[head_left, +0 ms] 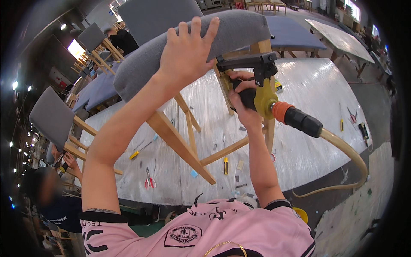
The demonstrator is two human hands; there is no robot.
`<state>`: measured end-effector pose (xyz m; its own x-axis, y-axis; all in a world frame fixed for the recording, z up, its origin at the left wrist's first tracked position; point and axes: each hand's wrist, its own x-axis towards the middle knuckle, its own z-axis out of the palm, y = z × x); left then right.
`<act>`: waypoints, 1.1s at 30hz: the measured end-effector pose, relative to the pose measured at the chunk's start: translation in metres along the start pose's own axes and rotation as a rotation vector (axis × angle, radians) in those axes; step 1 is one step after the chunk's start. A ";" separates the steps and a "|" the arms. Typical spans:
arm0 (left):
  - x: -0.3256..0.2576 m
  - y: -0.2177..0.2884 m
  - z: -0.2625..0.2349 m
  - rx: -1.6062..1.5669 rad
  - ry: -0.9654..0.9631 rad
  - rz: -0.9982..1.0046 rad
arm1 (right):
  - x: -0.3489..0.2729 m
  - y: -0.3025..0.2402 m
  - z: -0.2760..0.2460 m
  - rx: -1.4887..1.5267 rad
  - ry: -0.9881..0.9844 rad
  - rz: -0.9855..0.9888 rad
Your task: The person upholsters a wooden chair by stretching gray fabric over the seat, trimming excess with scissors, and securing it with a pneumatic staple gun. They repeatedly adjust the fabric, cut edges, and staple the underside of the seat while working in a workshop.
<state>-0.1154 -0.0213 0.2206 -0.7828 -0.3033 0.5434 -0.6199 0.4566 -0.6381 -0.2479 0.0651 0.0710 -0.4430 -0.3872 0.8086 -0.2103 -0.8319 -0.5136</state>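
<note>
The right hand (244,100) has its grip wrapped around a yellow pneumatic staple gun (261,92), nose against the wooden chair frame (180,143). The left hand (188,51) presses flat, fingers spread, on the grey padded seat (180,43), already mounted. Beyond lies the plastic-covered table (312,94), strewn with tools.

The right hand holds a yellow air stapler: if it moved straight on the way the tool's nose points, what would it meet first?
Probably the wooden chair frame under the grey seat cushion. The right hand aims the stapler there; its nose looks touching or nearly so, though depth is unclear.
</note>
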 end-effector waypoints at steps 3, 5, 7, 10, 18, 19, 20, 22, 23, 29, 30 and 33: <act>-0.003 0.000 -0.002 -0.001 0.002 -0.001 | -0.005 0.003 0.003 0.029 0.002 0.004; -0.002 0.000 -0.004 -0.004 -0.001 0.005 | -0.006 0.001 0.004 0.025 -0.010 0.027; -0.002 0.000 -0.006 0.016 -0.014 0.010 | -0.008 -0.004 0.006 -0.069 -0.052 0.041; -0.002 0.000 -0.010 0.040 -0.043 0.015 | -0.015 -0.003 0.016 -0.040 -0.053 0.068; 0.040 -0.090 -0.028 -0.588 -0.361 -0.360 | 0.001 -0.003 0.030 0.183 -0.028 0.022; 0.040 -0.102 -0.004 -0.569 -0.362 -0.342 | 0.003 -0.004 0.030 0.163 -0.033 0.027; 0.030 -0.116 0.027 -0.531 -0.371 -0.337 | 0.005 -0.003 0.036 0.164 -0.043 0.035; 0.023 -0.119 0.032 -0.589 -0.381 -0.191 | 0.010 0.004 0.039 0.133 -0.053 0.028; 0.024 -0.117 0.035 -0.549 -0.331 -0.120 | 0.013 0.005 0.039 0.096 -0.056 0.037; 0.001 -0.068 0.001 -0.443 -0.158 -0.160 | 0.016 0.016 0.039 -0.040 -0.068 -0.031; -0.001 -0.065 0.002 -0.324 -0.172 -0.138 | 0.015 0.015 0.039 -0.042 -0.068 -0.024; -0.020 -0.051 0.011 -0.171 0.091 -0.059 | 0.007 0.012 0.042 -0.035 -0.067 -0.020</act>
<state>-0.0694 -0.0480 0.2359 -0.7325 -0.2604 0.6291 -0.6400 0.5784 -0.5058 -0.2168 0.0353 0.0829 -0.3790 -0.3972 0.8358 -0.2494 -0.8259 -0.5056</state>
